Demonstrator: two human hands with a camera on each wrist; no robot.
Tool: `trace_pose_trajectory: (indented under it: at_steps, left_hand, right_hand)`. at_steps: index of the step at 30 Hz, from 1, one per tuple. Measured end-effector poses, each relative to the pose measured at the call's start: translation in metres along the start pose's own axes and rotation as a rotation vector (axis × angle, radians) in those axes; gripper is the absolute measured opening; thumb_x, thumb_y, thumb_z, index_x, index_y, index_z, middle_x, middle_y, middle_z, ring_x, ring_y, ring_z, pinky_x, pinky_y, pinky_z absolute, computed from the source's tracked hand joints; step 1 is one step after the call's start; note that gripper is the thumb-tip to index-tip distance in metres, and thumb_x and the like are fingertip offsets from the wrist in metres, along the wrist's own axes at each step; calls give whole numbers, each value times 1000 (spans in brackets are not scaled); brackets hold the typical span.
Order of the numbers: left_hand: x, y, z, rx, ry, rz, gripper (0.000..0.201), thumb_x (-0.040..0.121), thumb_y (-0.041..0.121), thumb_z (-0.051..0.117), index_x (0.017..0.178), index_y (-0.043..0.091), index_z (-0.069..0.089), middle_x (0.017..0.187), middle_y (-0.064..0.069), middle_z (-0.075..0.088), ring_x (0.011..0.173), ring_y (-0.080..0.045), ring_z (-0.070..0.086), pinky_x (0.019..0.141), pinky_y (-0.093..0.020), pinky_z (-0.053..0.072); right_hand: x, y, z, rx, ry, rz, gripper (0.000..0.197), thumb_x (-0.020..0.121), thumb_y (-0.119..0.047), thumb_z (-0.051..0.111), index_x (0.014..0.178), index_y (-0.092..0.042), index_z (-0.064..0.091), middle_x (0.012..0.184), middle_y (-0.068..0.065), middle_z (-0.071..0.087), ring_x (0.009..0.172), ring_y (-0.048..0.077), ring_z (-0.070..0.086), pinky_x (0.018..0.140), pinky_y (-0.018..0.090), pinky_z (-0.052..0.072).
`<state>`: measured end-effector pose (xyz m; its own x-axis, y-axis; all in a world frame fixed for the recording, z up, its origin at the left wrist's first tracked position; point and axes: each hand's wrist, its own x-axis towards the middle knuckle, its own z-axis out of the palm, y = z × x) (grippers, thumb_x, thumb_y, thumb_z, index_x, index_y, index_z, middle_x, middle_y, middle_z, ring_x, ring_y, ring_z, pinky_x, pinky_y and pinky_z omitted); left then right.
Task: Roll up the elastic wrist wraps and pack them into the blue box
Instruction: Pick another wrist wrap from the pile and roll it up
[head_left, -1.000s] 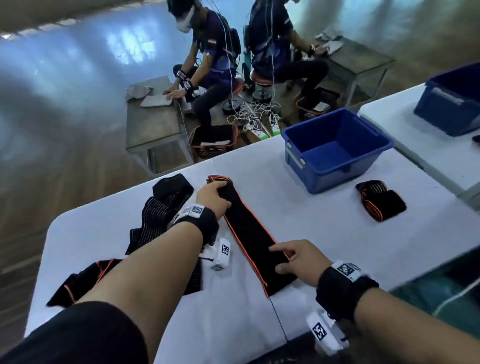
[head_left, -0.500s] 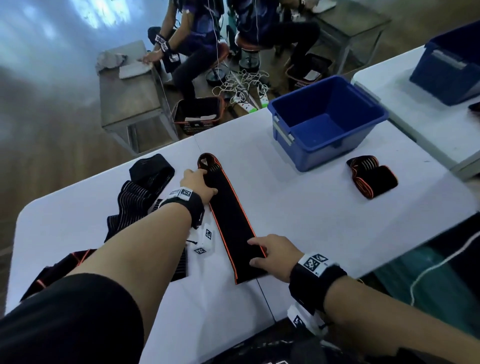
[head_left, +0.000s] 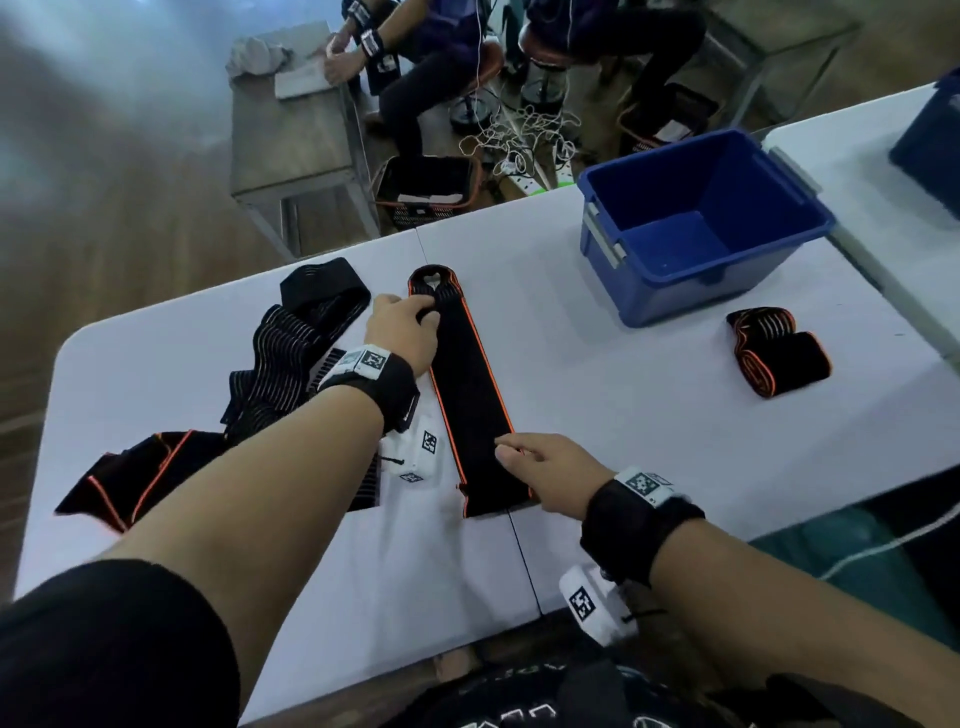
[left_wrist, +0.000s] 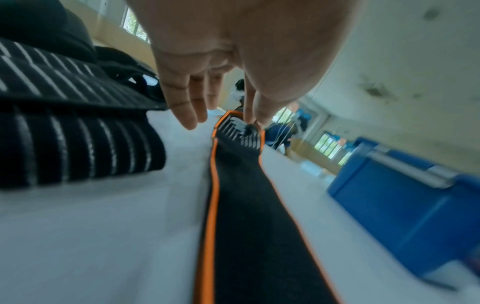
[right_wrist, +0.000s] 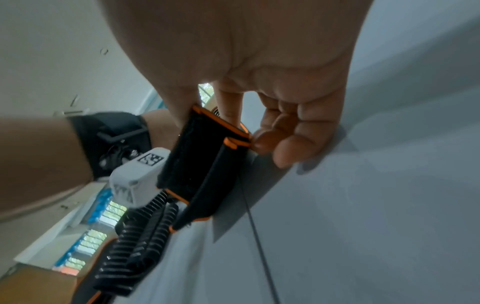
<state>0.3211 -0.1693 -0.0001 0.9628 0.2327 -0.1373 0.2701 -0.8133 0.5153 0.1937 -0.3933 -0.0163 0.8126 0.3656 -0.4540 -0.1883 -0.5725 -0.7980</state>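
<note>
My left hand (head_left: 408, 328) is pinching the far end of the orange-edged wrap (head_left: 470, 395) between thumb and forefinger, right by its loop, the other fingers (left_wrist: 182, 107) hanging loose above the worktop (head_left: 623, 405). My right hand (head_left: 550, 475) is gripping the wrap's near end, thumb on one side and curled fingers (right_wrist: 285, 144) on the other, lifting that end slightly off the surface beside the worktop's centre seam. Between my two hands the wrap is lying stretched out flat, running from near the front edge toward the far edge.

The blue box (head_left: 691, 228) is sitting open at the far right corner of the worktop, well apart from the wrap I am holding. A rolled wrap (head_left: 776, 358) with orange edging is lying just in front of the box, toward the right edge. A heap of loose wraps (head_left: 291, 358), black with pale stripes and some orange trim, is lying along the left side, just beside my left wrist.
</note>
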Motion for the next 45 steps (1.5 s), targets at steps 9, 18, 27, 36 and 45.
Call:
trace_pose_trajectory:
  at_steps: [9, 18, 27, 36, 45]
  left_hand:
    - [-150, -28, 6, -484, -206, -142, 42, 96, -3, 35, 104, 22, 68, 101, -1, 70, 79, -21, 74, 78, -40, 62]
    - [-175, -37, 34, -915, -158, -424, 37, 92, -22, 34, 100, 3, 60, 85, -13, 62, 63, -23, 63, 60, -30, 53]
    - [-208, -48, 24, -382, -186, -106, 68, 77, 2, 73, 136, 29, 54, 129, 13, 55, 104, -8, 63, 88, -30, 57]
    - [-214, -32, 33, -324, -138, -102, 60, 73, 11, 78, 128, 25, 58, 112, 9, 65, 90, -8, 67, 87, -35, 59]
    - [-221, -25, 38, 55, -130, 136, 16, 85, 21, 71, 99, 14, 69, 104, -1, 64, 95, -21, 59, 86, -32, 49]
  right_hand:
    - [8, 3, -27, 39, 62, 136, 41, 88, -51, 60, 113, -19, 63, 94, -4, 65, 86, 16, 62, 83, 40, 55]
    - [13, -21, -10, 204, 27, 142, 12, 94, -4, 55, 97, 0, 66, 68, 8, 52, 52, 19, 47, 49, 25, 40]
    - [-7, -15, -14, -249, -59, -71, 52, 75, -7, 71, 124, -19, 58, 115, 3, 64, 96, 21, 65, 88, 33, 54]
    - [-15, -14, 6, -563, -24, -198, 50, 74, -23, 77, 121, -21, 57, 106, -1, 56, 93, 18, 58, 76, 27, 43]
    - [-20, -5, 13, -843, -82, -382, 21, 93, -21, 56, 109, -13, 68, 113, 4, 60, 101, 24, 56, 87, 37, 49]
